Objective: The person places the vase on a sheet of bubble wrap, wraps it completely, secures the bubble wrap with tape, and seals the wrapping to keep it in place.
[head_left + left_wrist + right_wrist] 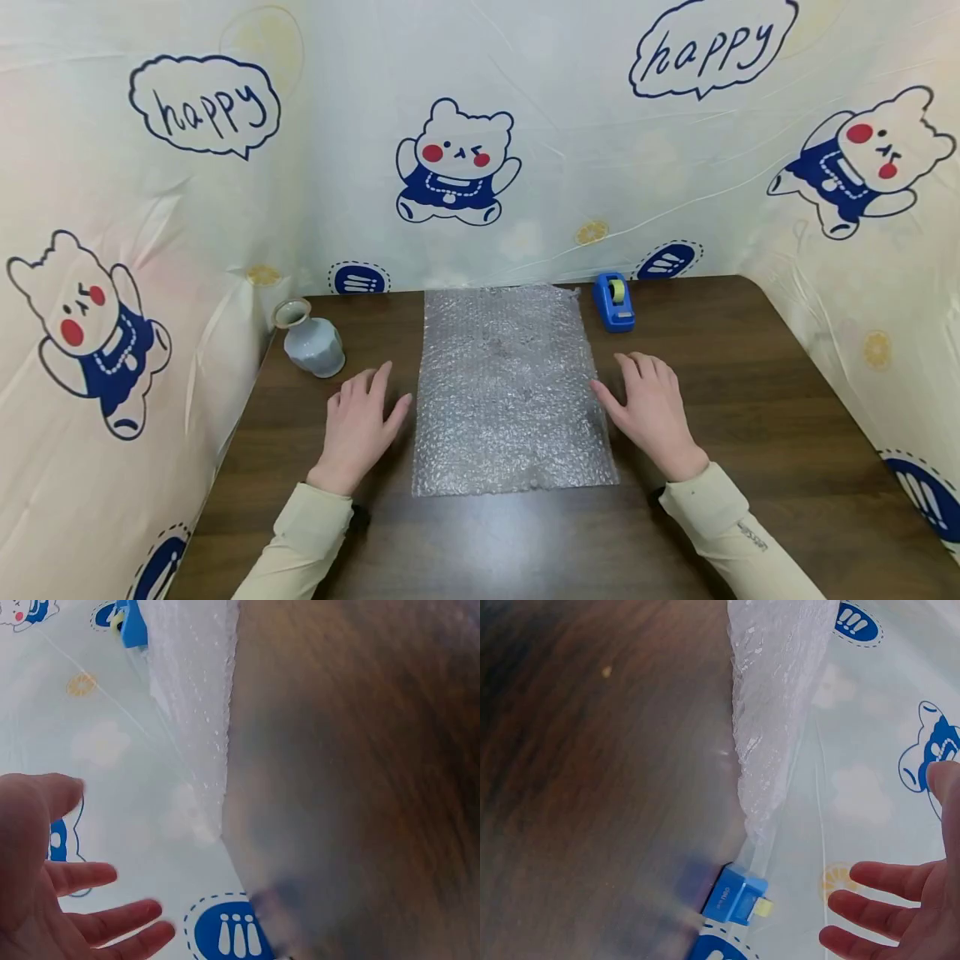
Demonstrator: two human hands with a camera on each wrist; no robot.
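Observation:
A sheet of bubble wrap (513,392) lies flat in the middle of the brown table. My left hand (358,429) is just left of the sheet, fingers spread and relaxed, holding nothing. On the other side, my right hand (654,408) has its thumb by the sheet's right edge; whether it touches cannot be told. A pale grey-blue vase (315,346) with a brown rim stands beyond the left hand. Behind the right hand sits a blue tape dispenser (615,304) with a yellowish roll. Both wrist views show loosely extended fingers and the bubble wrap's edge (199,682).
The wooden table (750,400) has a glossy dark top. A printed curtain (555,167) with bears and "happy" bubbles encloses its back, left and right sides. The vase is near the table's left edge, the dispenser near the back edge.

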